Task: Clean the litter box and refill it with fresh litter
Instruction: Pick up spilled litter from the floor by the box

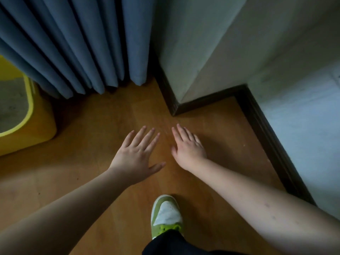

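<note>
A yellow litter box (33,129) stands on the wooden floor at the left edge, partly cut off by the frame. Grey litter (12,105) fills its inside. My left hand (137,155) is stretched out over the floor in the middle, palm down, fingers straight and spread, holding nothing. My right hand (187,148) is just to its right, also palm down with straight fingers and empty. Both hands are well to the right of the box and apart from it.
Blue-grey curtains (77,45) hang to the floor behind the box. A pale wall corner (202,52) with a dark skirting board (265,133) juts in at the right. My green and white shoe (166,215) stands on the wooden floor (95,126) below the hands.
</note>
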Available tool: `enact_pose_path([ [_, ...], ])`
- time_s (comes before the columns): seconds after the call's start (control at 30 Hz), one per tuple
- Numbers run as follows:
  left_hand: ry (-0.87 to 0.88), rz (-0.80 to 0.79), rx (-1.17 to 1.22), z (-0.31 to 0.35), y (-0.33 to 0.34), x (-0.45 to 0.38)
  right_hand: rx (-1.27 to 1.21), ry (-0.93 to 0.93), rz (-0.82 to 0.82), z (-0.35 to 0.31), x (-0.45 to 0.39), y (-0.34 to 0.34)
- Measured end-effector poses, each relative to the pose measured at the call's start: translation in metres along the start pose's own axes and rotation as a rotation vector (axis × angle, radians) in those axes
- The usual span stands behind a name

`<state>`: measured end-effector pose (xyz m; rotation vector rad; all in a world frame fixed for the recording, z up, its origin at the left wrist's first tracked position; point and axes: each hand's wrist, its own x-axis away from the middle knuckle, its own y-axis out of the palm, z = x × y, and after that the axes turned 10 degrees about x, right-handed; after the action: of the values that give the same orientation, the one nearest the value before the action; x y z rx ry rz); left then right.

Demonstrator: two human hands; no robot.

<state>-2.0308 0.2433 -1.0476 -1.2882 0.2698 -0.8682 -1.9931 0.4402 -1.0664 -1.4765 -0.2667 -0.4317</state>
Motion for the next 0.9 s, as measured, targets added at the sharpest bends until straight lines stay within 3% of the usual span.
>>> enact_pose_path([
  [0.27, -0.016, 0.060, 0.030, 0.019, 0.026, -0.014, -0.103, 0.183, -0.043, 0.024, -0.002, 0.046],
  [0.57, 0.017, -0.009, 0.149, 0.036, 0.030, -0.043, -0.146, 0.402, 0.022, 0.086, -0.005, 0.071],
  [0.8, 0.019, -0.038, 0.345, 0.050, 0.022, -0.062, -0.176, 0.417, -0.137, 0.095, -0.011, 0.084],
  [0.9, -0.055, -0.107, 0.560, 0.055, 0.019, -0.063, -0.167, 0.414, -0.139, 0.090, -0.006, 0.089],
])
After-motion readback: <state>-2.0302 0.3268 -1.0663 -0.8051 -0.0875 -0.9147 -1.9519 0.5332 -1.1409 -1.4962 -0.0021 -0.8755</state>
